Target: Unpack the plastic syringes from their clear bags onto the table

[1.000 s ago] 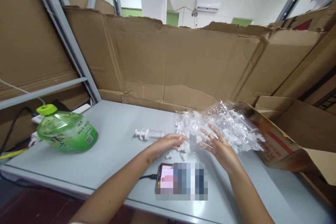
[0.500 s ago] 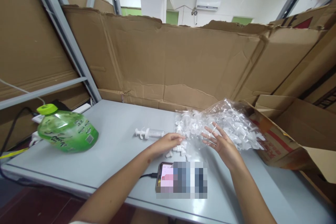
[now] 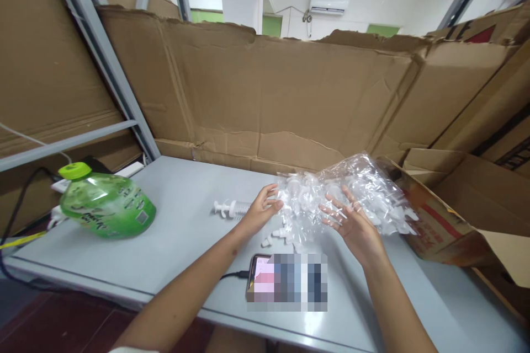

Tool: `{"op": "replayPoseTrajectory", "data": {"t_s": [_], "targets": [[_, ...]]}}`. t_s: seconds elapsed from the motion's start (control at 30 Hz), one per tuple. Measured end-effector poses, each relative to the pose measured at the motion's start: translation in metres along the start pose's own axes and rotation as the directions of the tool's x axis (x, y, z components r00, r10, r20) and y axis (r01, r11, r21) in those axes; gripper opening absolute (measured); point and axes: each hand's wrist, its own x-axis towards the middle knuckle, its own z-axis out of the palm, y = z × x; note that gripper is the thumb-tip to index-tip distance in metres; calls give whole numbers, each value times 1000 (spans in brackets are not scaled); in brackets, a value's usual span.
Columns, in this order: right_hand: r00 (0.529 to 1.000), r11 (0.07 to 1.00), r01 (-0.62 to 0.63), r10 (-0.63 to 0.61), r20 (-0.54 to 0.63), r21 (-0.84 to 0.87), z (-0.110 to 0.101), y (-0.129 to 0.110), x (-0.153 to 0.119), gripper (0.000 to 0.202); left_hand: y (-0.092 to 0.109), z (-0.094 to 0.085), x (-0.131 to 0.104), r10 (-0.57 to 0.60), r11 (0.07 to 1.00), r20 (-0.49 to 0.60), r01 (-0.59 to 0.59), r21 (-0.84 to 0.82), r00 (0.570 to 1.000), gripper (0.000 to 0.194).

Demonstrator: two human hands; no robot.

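Observation:
A clear plastic bag point(image 3: 372, 193) full of white plastic parts lies on the grey table point(image 3: 186, 187). At the bag's left edge is my left hand point(image 3: 265, 208), its thumb and fingers apart around the edge of the film. My right hand point(image 3: 351, 223) is spread at the front of the bag, palm turned up and inward, with nothing gripped. Several small white pieces point(image 3: 278, 233) lie loose below my left hand. A clear syringe-like tube with a white plunger point(image 3: 234, 209) rests left of the bag, partly hidden by my left hand.
A phone point(image 3: 263, 278) with a cable lies near the front edge, partly pixelated. On the left stands a green bottle point(image 3: 107, 204). An open cardboard box point(image 3: 439, 220) is at the right. Cardboard sheets point(image 3: 269, 94) wall the back.
My left hand has moved up and away from the loose pieces, and its fingers have opened. The bag's left part now reaches further over the pieces. My right hand has shifted slightly.

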Motion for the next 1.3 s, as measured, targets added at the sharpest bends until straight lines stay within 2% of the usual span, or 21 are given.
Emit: {"op": "replayPoseTrajectory", "data": {"t_s": [0.1, 0.17, 0.33, 0.43, 0.5, 0.63, 0.7, 0.8, 0.93, 1.03, 1.07, 1.13, 1.23, 1.3], "targets": [[994, 997, -73, 74, 84, -13, 3, 0, -2, 58, 7, 0, -2, -40, 998, 40, 42, -46, 998, 45], [992, 994, -96, 99, 78, -45, 5, 0, -2, 59, 10, 0, -2, -57, 997, 34, 58, -52, 998, 33], [992, 989, -83, 71, -103, -120, 2, 2, 2, 56, 9, -1, 0, -47, 997, -29, 45, -66, 998, 26], [980, 985, -60, 27, -198, -163, -1, 4, 4, 53, 11, -2, -1, -57, 996, 50, 60, -59, 997, 32], [979, 981, -55, 17, -202, -184, -1, 4, 4, 53, 13, -2, -3, -85, 994, 114, 91, -51, 990, 39], [989, 957, -146, 136, -57, -250, 3, 6, -1, 54, 15, -2, -4, -111, 990, 189, 126, -67, 976, 42], [970, 926, -211, 237, 47, -313, 7, 9, -4, 53, 15, -1, -4, -117, 989, 194, 133, -69, 974, 41], [931, 889, -254, 331, 152, -381, 13, 14, -7, 50, 16, 0, -4, -112, 989, 141, 123, -75, 984, 37], [916, 880, -260, 355, 188, -397, 15, 18, -9, 47, 17, 0, -5, -62, 988, 83, 73, -136, 995, 36], [893, 861, -255, 384, 234, -441, 16, 15, -10, 44, 15, 1, -5, -1, 996, 43, 5, -91, 999, 30], [893, 854, -237, 379, 241, -464, 17, 13, -10, 44, 14, 1, -5, 13, 998, 39, -11, -68, 999, 29], [925, 850, -172, 313, 215, -497, 19, 11, -9, 46, 13, 2, -5, 28, 999, 61, -26, -32, 998, 27], [992, 855, -60, 109, 66, -515, 19, 12, -6, 42, 12, 4, -5, 4, 1000, 144, -5, 9, 990, 26], [1000, 845, -18, 15, -11, -535, 17, 13, -4, 36, 11, 5, -6, -10, 999, 169, 3, 42, 986, 26]]}}
